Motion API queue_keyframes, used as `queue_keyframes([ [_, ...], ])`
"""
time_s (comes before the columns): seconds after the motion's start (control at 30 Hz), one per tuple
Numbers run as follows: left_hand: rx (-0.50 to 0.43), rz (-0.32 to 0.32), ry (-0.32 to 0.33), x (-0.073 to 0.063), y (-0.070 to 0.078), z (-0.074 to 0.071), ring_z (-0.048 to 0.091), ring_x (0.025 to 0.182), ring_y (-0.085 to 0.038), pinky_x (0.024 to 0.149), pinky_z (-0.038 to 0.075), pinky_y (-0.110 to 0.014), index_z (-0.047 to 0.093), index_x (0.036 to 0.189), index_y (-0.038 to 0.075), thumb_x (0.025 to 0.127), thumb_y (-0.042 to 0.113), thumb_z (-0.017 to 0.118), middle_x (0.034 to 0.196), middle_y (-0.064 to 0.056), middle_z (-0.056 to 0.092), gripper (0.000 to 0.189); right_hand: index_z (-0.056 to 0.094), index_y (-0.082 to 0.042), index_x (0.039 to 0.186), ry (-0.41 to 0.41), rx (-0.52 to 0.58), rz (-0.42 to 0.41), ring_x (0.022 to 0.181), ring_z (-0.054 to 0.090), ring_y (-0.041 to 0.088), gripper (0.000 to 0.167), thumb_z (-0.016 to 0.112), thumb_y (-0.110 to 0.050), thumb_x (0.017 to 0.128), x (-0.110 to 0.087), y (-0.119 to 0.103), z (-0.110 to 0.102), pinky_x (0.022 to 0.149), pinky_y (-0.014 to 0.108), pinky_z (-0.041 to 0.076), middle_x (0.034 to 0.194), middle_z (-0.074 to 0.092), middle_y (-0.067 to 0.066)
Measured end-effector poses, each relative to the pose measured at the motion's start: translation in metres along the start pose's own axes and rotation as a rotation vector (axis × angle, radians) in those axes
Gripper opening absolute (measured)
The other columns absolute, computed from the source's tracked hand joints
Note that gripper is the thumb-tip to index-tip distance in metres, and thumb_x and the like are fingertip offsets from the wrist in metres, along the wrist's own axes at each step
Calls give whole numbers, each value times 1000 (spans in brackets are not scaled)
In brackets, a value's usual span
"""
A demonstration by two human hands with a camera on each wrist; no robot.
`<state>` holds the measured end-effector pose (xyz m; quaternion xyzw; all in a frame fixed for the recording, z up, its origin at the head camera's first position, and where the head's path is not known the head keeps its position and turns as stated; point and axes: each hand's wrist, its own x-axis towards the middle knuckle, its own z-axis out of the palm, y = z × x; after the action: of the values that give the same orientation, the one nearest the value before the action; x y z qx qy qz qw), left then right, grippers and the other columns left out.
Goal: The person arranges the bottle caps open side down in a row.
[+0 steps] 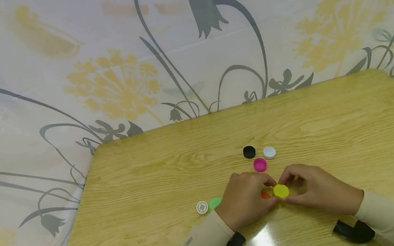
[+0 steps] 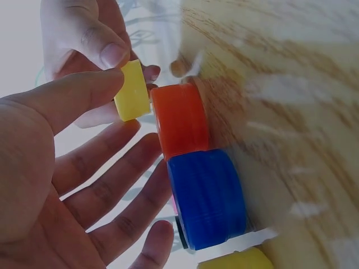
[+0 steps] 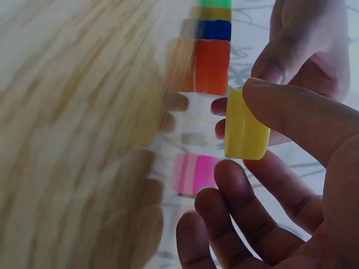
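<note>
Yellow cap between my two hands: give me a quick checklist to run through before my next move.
1. Left hand has a pinch on the yellow cap: ok, thumb and finger are on it.
2. Right hand has a pinch on it too: ok, thumb and finger again.
3. Yellow cap resting on the table: not ok, it is held up off the surface.
4. Yellow cap clear of the orange cap: cannot tell, their edges look very close.
5. Pink cap out of the fingers' grip: ok, it sits on the table beyond the hands.
</note>
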<state>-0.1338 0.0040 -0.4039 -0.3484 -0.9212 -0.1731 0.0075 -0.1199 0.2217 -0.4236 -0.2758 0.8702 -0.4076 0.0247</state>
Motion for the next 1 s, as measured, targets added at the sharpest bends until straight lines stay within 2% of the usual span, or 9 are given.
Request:
queue_keyframes([
  [0.27,4,-5,-32,0,-1,4,60,80,4,74,40,-22,76,105,23,85,43,78,99,14,75,29,63,-23,102,-44,45,21,89,60,0,24,80,-29,86,-1,3,4,77,23,53,100,68,-12],
  [0.47,-4,-16,-61,1,-1,5,56,74,5,69,36,-18,76,105,22,85,43,79,95,14,74,29,63,-18,101,-74,99,19,87,61,1,24,79,-28,86,0,2,4,75,23,55,97,67,-7],
  [0.73,-3,-18,-92,1,1,4,54,74,2,68,38,-16,77,103,22,84,42,80,91,13,73,28,63,-19,100,-115,92,75,84,60,2,26,79,-33,86,-1,3,6,75,22,54,95,66,-8],
  [1.0,10,-12,-98,1,1,4,55,77,0,69,41,-16,78,102,22,83,41,81,92,13,73,28,62,-20,100,-132,81,74,84,57,3,27,79,-34,85,0,1,6,75,22,52,94,64,-8],
])
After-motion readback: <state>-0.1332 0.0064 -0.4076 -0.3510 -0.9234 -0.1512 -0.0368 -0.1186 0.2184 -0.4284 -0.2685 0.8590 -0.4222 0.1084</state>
